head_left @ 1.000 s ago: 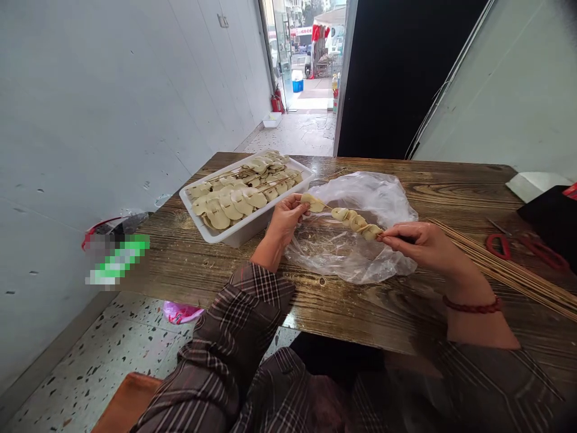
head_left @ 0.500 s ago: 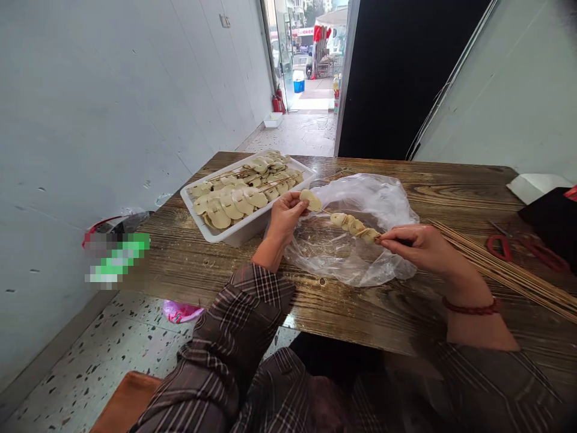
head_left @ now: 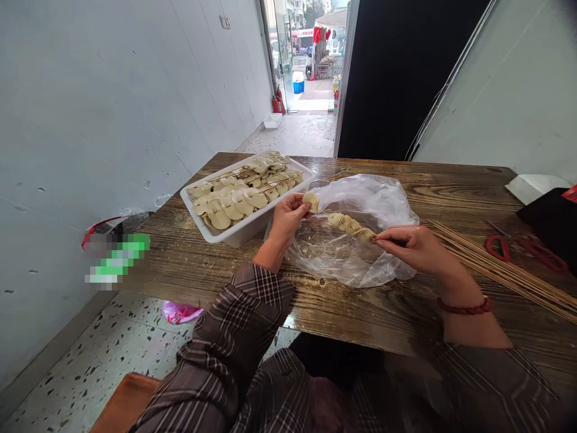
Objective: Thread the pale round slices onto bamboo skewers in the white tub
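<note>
Between the thumb and fingers of my left hand [head_left: 291,218] is a thin, pale round slice [head_left: 311,201], curled a little; its exact food kind I cannot tell. My right hand [head_left: 403,245] pinches the near end of a bamboo skewer [head_left: 321,211], which carries several folded slices [head_left: 349,226] of the same sort. The skewer's far tip meets the slice in my left hand. Under both hands lies a crumpled clear plastic bag [head_left: 356,264]. Left of my left hand stands a white tray [head_left: 247,234] heaped with loaded skewers [head_left: 234,201].
Bare bamboo skewers [head_left: 500,264] lie in a bundle on the right of the wooden table [head_left: 469,192]. Beyond them are red-handled scissors [head_left: 498,248] and a black item [head_left: 550,210]. A white wall borders the left side; an open doorway is ahead.
The skewer and my right hand have shifted slightly left, toward my left hand. The slice in my left hand has turned and now looks bent at the skewer's tip.
</note>
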A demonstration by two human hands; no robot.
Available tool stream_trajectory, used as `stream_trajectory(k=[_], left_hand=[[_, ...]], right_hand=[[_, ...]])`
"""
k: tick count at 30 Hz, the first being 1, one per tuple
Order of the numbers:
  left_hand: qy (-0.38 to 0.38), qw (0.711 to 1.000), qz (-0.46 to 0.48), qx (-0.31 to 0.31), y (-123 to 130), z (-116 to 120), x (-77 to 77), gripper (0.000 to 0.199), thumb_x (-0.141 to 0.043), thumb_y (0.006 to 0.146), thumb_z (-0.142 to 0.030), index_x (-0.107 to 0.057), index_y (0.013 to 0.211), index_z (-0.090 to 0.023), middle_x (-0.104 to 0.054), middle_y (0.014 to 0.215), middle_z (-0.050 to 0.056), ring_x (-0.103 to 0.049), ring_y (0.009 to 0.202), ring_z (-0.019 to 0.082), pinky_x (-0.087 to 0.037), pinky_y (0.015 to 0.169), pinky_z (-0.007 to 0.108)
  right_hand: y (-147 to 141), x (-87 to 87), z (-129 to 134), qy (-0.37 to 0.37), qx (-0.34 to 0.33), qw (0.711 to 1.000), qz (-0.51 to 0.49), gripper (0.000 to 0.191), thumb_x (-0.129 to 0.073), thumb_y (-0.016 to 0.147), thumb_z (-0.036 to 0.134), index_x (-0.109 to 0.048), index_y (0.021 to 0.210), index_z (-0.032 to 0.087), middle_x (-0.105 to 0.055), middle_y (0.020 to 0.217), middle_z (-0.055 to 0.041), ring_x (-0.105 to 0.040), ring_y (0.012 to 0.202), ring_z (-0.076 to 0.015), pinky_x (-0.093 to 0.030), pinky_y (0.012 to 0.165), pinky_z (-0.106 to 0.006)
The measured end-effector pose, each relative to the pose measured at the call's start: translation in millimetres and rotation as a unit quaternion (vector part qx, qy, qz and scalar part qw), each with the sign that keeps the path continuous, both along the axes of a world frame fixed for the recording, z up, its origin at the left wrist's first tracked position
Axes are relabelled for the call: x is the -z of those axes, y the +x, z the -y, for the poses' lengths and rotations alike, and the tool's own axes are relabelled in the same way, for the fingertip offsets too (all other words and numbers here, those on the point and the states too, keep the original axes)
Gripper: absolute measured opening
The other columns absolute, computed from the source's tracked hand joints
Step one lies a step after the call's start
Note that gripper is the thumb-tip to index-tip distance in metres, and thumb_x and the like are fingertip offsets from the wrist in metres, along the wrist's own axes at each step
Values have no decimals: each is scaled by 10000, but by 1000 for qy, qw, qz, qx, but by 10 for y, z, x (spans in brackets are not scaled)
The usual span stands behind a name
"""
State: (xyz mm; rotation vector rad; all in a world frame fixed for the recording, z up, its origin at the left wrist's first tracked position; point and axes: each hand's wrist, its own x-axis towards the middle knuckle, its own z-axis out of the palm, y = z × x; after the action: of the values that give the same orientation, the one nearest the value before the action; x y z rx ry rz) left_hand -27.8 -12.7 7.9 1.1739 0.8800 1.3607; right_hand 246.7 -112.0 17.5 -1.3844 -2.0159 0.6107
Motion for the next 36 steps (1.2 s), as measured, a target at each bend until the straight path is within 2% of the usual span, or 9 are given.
stream_trajectory(k=[11,17,22,27,33,36], left_hand=[[1,1000,-13,19,43,-3,38,313,-826,611,-324,-656,799,-139,-676,722,4,-588,624,97,-494,581,223],[-20,999,27,-10,13,-7,27,282,-819,620,-290,-644,783,-142,-679,710,3,-589,589,91,-484,554,213],[-81,995,55,20,-10,-4,17,305,-818,612,-264,-642,828,-139,-700,713,10,-609,569,100,-490,540,212],[-107,989,86,54,7,8,28,329,-845,573,-260,-631,793,-143,-690,684,2,-601,547,92,-491,535,207],[-91,991,78,67,48,23,51,307,-833,584,-267,-623,770,-140,-669,670,-4,-583,535,87,-481,547,221],[-80,993,61,65,79,33,65,299,-822,593,-274,-625,775,-141,-665,658,-4,-582,534,90,-468,544,218]], right_hand=[[-48,66,-35,6,-11,1000,3,263,-580,894,380,-776,898,205,-777,879,-51,-706,783,-200,-521,682,-311],[-42,2,0,26,-4,1000,-4,254,-594,887,394,-774,853,219,-773,864,-49,-706,769,-201,-530,664,-310],[-17,-19,4,28,-10,1000,-9,255,-601,885,425,-773,847,241,-770,845,-46,-703,749,-202,-548,677,-321],[-28,-15,3,24,-12,1000,-13,322,-594,880,516,-777,842,254,-769,839,-60,-707,752,-222,-560,689,-345],[-56,-40,9,-5,-13,1000,-18,406,-572,863,608,-781,832,261,-771,846,-82,-701,751,-254,-567,690,-393],[-66,-26,0,-3,-14,1000,-16,407,-572,864,595,-781,832,248,-770,832,-82,-698,729,-243,-562,670,-382]])
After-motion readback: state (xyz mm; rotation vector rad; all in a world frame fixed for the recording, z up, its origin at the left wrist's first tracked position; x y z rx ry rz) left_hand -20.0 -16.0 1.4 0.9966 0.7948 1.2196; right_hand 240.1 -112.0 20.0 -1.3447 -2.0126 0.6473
